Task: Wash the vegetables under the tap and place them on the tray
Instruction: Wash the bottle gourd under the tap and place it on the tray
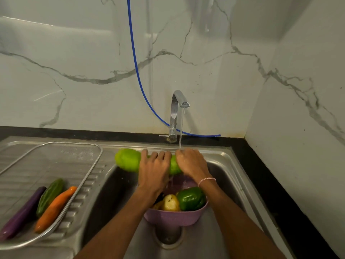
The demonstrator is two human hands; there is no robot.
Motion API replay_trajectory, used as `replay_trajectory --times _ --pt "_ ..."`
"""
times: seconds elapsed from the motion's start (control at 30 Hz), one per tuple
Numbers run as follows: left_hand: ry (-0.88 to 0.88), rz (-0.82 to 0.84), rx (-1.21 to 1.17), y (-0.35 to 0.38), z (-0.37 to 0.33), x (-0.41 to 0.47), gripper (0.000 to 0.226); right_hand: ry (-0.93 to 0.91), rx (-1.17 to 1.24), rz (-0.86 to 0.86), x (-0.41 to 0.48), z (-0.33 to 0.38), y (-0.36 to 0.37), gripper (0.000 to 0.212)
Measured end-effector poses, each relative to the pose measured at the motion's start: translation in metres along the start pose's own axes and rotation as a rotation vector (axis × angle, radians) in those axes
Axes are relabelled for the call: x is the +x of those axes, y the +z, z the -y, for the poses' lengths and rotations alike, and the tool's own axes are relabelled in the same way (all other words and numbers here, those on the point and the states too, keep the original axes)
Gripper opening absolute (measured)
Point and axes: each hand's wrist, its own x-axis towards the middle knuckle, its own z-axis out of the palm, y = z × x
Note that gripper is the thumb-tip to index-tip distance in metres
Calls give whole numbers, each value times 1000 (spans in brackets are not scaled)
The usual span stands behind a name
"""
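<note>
1. A white marble wall (pixel 74 53) rises behind the tap (pixel 176 113), and a black bench (pixel 261 165) runs along its foot
2. A steel sink (pixel 233 184) lies directly below the tap, its ribbed drainer stretching off to the tap's left
3. A wire mesh tray (pixel 56 161) sits on the drainer, far left of the tap and nearer the viewer
4. A long pale green gourd (pixel 127 159) is held level just below the tap's spout, with running water (pixel 181 135) falling on its right end
5. A purple colander bowl (pixel 175 217) stands in the sink, below the tap and nearer the viewer
6. The left hand (pixel 154 171) grips the gourd's middle, fingers curled over it; the right hand (pixel 192 163) grips its right end, under the stream
7. In the tray, left of the tap, lie a purple aubergine (pixel 20 215), a dark green ridged gourd (pixel 49 195) and an orange carrot (pixel 56 208), side by side
8. In the bowl sit a green pepper (pixel 190 199) and a yellow vegetable (pixel 170 202)
9. A thin blue hose (pixel 136 62) hangs down the wall and passes behind the tap
</note>
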Motion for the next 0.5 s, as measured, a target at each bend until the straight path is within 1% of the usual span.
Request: replay_trajectory --times 0.07,0.1,0.13,0.17,0.2,0.27,0.3,0.33,0.4,0.5 --pt "50 -80 12 2 8 2 44 67 -1 174 7 -2 -5 34" --pt "68 -87 12 2 9 4 46 85 -16 196 8 -4 -6 33" --pt "76 -66 8 1 9 6 47 98 -4 177 6 -4 -8 33" --pt "78 -30 0 0 7 8 47 84 11 122 2 -1 -9 35" --pt "74 9 -13 0 4 9 45 -10 -31 1 -2 -1 -8 37" --pt "49 53 -60 2 1 10 34 -385 -165 -309 -17 -5 1 35" --pt "35 59 -93 3 2 11 30 -546 -188 -405 -22 -9 7 32" --pt "32 68 -117 3 3 12 30 -632 -217 -447 -23 -15 14 32" --pt "70 56 -114 6 4 11 33 -634 -229 -464 -23 -23 23 36" --pt "77 -35 -146 5 11 7 42 -513 -112 -517 -18 -19 13 42"
